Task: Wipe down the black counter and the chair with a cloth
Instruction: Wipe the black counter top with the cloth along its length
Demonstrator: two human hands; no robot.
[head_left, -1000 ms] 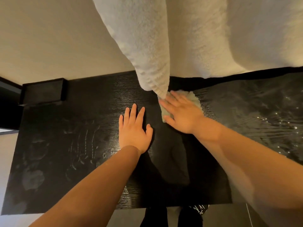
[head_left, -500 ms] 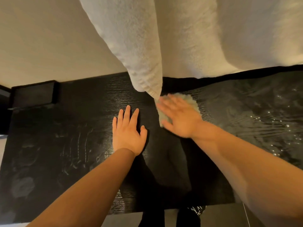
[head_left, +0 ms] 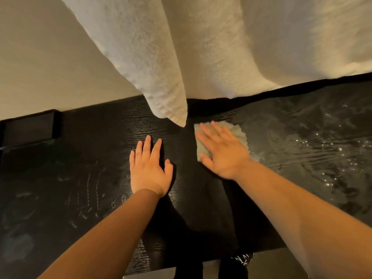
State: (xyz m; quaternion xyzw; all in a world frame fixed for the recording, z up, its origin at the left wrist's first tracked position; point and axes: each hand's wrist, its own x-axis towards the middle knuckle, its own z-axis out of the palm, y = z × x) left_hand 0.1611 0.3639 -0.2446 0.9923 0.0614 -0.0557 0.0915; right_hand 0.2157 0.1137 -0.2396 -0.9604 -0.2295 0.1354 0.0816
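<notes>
Smudges still mark the counter [head_left: 66, 190] at the left. The left hand [head_left: 149, 168] stays flat, fingers spread, bracing. The right hand [head_left: 221, 152], open, palm pressing the cloth [head_left: 238, 132], has slid slightly rightward from the towel [head_left: 157, 77] tip, toward the wet streaks; wiping is midway, chair unseen.

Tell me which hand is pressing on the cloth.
The right hand: it lies flat on the pale cloth on the black counter. The left hand rests bare on the counter beside it, apart from the cloth.

Dim warm light, wide-angle edge distortion
</notes>
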